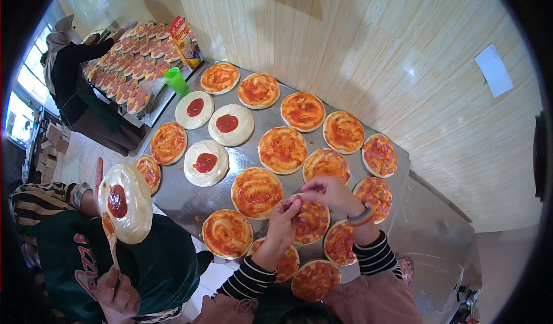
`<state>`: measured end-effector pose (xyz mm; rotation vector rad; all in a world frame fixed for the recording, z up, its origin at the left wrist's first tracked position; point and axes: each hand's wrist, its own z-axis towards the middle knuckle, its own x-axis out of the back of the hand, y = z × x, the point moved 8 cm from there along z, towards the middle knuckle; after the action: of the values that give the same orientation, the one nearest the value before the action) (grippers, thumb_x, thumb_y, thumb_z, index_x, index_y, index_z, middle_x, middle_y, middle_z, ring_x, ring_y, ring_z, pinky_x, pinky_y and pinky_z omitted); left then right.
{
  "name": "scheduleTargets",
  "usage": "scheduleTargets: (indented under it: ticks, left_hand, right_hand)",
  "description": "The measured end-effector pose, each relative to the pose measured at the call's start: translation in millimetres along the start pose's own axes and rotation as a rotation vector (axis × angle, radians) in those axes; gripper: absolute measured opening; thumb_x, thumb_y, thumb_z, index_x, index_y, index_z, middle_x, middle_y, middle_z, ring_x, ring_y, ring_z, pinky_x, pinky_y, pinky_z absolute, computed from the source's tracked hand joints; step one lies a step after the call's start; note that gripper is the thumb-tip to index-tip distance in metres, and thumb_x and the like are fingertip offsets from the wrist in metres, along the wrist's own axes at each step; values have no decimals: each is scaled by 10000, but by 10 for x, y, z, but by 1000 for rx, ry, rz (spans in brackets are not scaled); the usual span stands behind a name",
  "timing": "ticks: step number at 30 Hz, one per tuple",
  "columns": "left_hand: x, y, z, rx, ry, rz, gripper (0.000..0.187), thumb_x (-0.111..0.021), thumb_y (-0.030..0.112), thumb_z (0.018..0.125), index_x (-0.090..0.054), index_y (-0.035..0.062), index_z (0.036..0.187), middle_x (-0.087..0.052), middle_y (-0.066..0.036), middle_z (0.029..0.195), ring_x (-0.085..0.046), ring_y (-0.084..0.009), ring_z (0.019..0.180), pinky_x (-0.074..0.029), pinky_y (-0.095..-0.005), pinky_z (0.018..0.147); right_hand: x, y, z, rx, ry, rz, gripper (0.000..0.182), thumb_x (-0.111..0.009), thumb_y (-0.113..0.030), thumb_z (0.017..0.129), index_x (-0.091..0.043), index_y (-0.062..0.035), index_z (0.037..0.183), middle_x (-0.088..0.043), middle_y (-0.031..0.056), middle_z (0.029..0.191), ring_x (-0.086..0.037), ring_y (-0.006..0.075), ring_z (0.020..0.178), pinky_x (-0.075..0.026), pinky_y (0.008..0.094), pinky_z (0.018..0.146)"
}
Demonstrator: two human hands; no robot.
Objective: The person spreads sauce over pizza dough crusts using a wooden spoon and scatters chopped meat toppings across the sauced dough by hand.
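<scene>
My left hand (282,223) is closed in a pinch at the edge of a pizza (313,225) scattered with diced pink topping. Above the same pizza, my right hand (329,195) pinches with its fingertips close to those of my left. Whatever is between the fingers of either hand is too small to name. Just beyond my right hand lies a pizza (325,165) spread with sauce, with a few pink pieces at its right side. More topped pizzas (373,198) lie around my wrists, one partly covered by my left forearm.
Sauced pizza bases (282,150) and bases with a sauce blob (206,162) cover the metal table (216,192). At left, a co-worker holds a base (125,203) and a spoon (110,240). A green cup (175,81) stands near another person's loaded table. A wall rises behind.
</scene>
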<state>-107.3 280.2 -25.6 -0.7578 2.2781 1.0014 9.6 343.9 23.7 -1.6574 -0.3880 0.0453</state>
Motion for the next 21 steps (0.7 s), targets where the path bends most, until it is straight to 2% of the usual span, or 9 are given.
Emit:
scheduleTargets:
  ticks: [3,6,8,9,11,15,18,20,21]
  left_hand:
    - [-12,-41,27,-20,-71,-5,114,-550,126,827,-528,87,931,-565,6,844,-544,-73,707,-455,-213,580]
    - [75,-105,68,-7,-29,-8,173,-527,138,842,-532,51,992,-572,-31,901,-564,-111,812,-474,-237,610]
    - [50,-78,19,15,-8,-46,180,-498,116,851,-517,41,1014,-565,-42,923,-566,-125,818,-478,-247,640]
    - [54,-72,4,36,11,-86,189,-469,94,861,-502,31,1036,-558,-54,944,-567,-140,823,-481,-256,669]
    - [73,-63,1,53,-31,-148,225,-424,63,863,-461,18,1080,-546,-75,983,-559,-158,866,-480,-262,716]
    - [62,-2,-29,70,-102,-204,309,-351,0,849,-382,-20,1156,-510,-121,1072,-542,-193,952,-474,-274,789]
    - [87,35,-27,50,-82,-157,294,-369,6,846,-402,-19,1137,-519,-127,1058,-538,-200,973,-473,-281,801]
    - [127,35,7,39,-95,-146,290,-375,4,843,-410,-18,1130,-523,-125,1055,-538,-204,977,-473,-281,804]
    - [134,43,14,30,-109,-133,286,-382,2,841,-419,-16,1124,-527,-122,1052,-538,-207,982,-473,-282,806]
  right_hand:
    - [-219,-53,-121,-67,-168,29,88,-604,-65,762,-590,1,819,-592,27,770,-544,73,705,-443,196,645]
    - [-97,103,-22,-46,-89,55,80,-602,-39,749,-585,11,810,-604,43,750,-555,77,688,-450,198,639]
    - [202,285,161,-42,171,125,97,-594,-42,728,-587,38,782,-615,72,708,-577,106,641,-461,222,600]
    - [248,453,275,-42,169,124,97,-594,-42,728,-587,38,782,-615,72,708,-577,106,641,-461,222,600]
    - [555,714,426,4,464,-28,95,-591,-26,711,-574,53,759,-618,89,688,-593,130,630,-468,232,578]
    - [589,702,595,-34,518,-199,67,-601,-16,689,-581,30,733,-625,91,676,-610,144,631,-471,231,567]
    - [544,700,658,-81,526,-337,70,-606,-37,677,-584,23,705,-620,119,650,-616,170,621,-474,250,564]
    - [512,691,714,-59,546,-587,49,-587,-51,681,-589,-3,693,-588,101,622,-581,256,616,-467,335,575]
    - [504,721,720,-60,540,-586,49,-587,-51,681,-589,-3,693,-588,101,622,-581,256,616,-467,335,575]
